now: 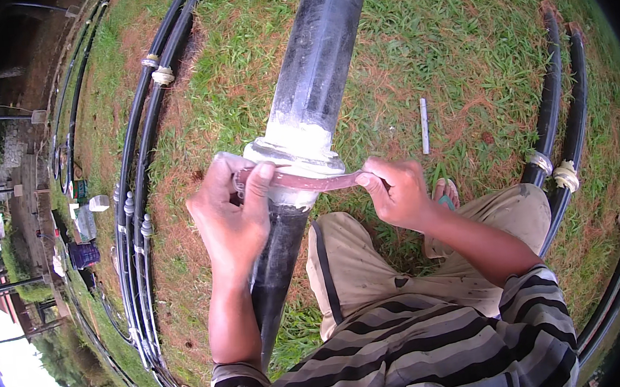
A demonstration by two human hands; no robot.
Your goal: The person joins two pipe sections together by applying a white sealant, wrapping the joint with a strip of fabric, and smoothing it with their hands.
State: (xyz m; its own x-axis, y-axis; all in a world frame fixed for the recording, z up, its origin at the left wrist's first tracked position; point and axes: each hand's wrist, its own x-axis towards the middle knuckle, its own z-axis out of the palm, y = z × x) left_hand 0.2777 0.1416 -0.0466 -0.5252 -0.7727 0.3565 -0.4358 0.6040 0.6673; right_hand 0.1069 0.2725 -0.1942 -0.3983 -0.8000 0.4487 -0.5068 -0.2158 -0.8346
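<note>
A large black pipe [317, 36] runs through the middle, with a white, powdery ringed joint [291, 150] on it. A reddish-brown strip [309, 182], like sandpaper or cloth, lies across the lower part of that joint. My left hand [233, 212] holds the strip's left end, thumb pressed on it against the left side of the joint. My right hand [396, 193] pinches the other end at the right, a little away from the pipe.
Thinner black pipes with fittings run along the left [153, 111] and right [548, 103]. A short pale rod [424, 126] lies on the grass. Containers [84, 252] stand at the far left. My bent legs [506, 219] and a sandalled foot [444, 195] are below.
</note>
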